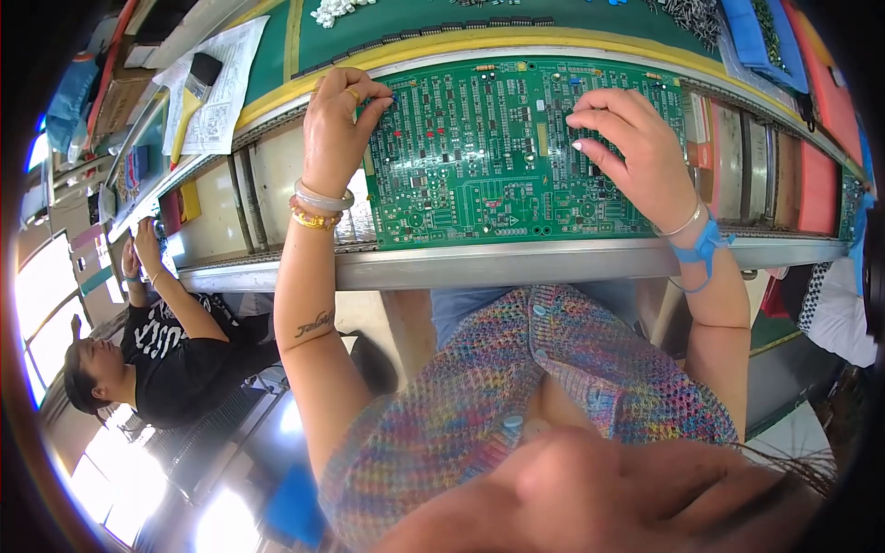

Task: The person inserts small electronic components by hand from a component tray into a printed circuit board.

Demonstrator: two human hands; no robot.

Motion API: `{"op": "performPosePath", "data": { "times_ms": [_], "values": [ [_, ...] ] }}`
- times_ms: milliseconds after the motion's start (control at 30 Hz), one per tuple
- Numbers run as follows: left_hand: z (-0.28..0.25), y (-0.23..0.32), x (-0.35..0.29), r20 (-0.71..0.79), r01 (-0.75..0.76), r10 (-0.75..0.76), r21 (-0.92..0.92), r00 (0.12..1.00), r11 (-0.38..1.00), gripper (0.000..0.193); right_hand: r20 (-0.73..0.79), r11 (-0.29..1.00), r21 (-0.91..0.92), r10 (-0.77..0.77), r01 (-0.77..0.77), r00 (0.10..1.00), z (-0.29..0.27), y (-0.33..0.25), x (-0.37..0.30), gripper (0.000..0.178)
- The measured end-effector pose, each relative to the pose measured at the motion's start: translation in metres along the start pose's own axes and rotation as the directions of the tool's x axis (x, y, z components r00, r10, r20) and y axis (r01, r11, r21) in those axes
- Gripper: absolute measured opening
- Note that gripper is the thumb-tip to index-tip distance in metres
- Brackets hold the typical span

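Note:
A large green circuit board [489, 175] lies on a metal conveyor rail [553, 263] in front of me, studded with small components. My left hand [339, 124] rests on the board's upper left corner, thumb and forefinger pinched at a small part by the edge; whether it holds anything I cannot tell. My right hand [631, 138] lies on the board's upper right area, fingertips pressing down among the components, fingers curled. Both wrists carry bracelets, and a blue strap [705, 249] circles the right one.
Beyond the board runs a green bench mat with a yellow border [461, 41], carrying rows of small parts. Papers [217, 92] lie at the far left. Another person [157, 341] in a black shirt works at the line on my left. Red and blue trays [802, 64] sit at right.

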State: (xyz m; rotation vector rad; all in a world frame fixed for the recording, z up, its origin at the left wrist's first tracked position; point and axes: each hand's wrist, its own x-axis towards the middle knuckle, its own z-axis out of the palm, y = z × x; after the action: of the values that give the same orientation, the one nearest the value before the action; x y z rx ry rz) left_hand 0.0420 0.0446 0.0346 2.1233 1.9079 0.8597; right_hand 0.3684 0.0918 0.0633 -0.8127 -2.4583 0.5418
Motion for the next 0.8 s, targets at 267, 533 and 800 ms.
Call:
{"op": "performPosePath", "data": {
  "times_ms": [267, 533, 800],
  "values": [
    [-0.005, 0.044, 0.035, -0.109, -0.083, 0.071, -0.106, 0.991, 0.991, 0.015, -0.047, 0.995, 0.092, -0.044, 0.048, 0.998, -0.018, -0.028, -0.016, 0.018],
    [0.076, 0.088, 0.105, -0.082, -0.366, 0.398, 0.256, 0.914, 0.894, 0.009, -0.106, 0.997, 0.039, 0.065, -0.062, 0.992, -0.016, -0.041, -0.089, 0.024],
    [0.072, 0.090, 0.114, 0.049, -0.394, 0.400, 0.316, 0.915, 0.863, 0.009, -0.370, 0.941, -0.163, 0.222, -0.298, 0.902, -0.018, -0.018, -0.152, 0.022]
  ]
}}
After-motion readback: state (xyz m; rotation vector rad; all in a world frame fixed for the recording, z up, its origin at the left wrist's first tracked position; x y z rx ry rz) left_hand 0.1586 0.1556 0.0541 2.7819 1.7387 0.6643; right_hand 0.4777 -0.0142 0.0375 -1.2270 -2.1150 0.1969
